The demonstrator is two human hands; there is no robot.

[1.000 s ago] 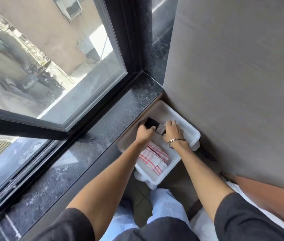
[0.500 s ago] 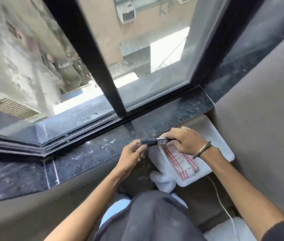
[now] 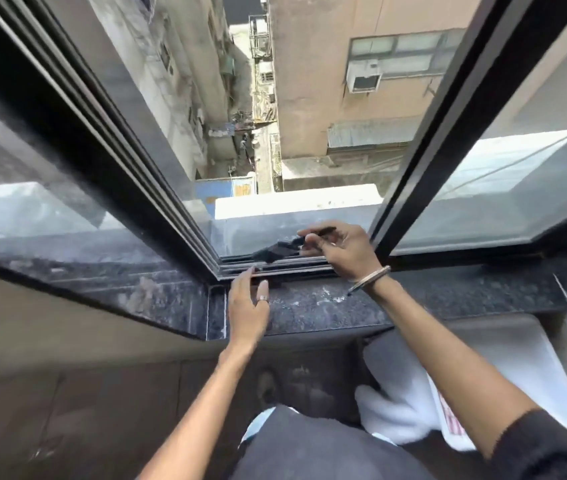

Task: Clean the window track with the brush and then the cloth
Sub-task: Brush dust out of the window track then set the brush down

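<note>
Holding our brush (image 3: 277,251) on the track (image 3: 296,266), right hand (image 3: 342,249) pinching it | left hand (image 3: 249,311) flat, empty, fingers loosely spread, on near sill (image 3: 316,308)

Two bare hands (image 3: 247,313) are counted, one small black brush (image 3: 277,249), one white plastic tray (image 3: 504,362) and seemingly one red-striped cloth (image 3: 450,415).

The brush (image 3: 277,250) is motion-blurred, its bristles an indistinct dark smear, and the right hand (image 3: 341,249) hides most of its handle. The white tray (image 3: 504,368) is partly behind the right forearm, and only a red-striped corner of the cloth (image 3: 450,415) shows.
</note>
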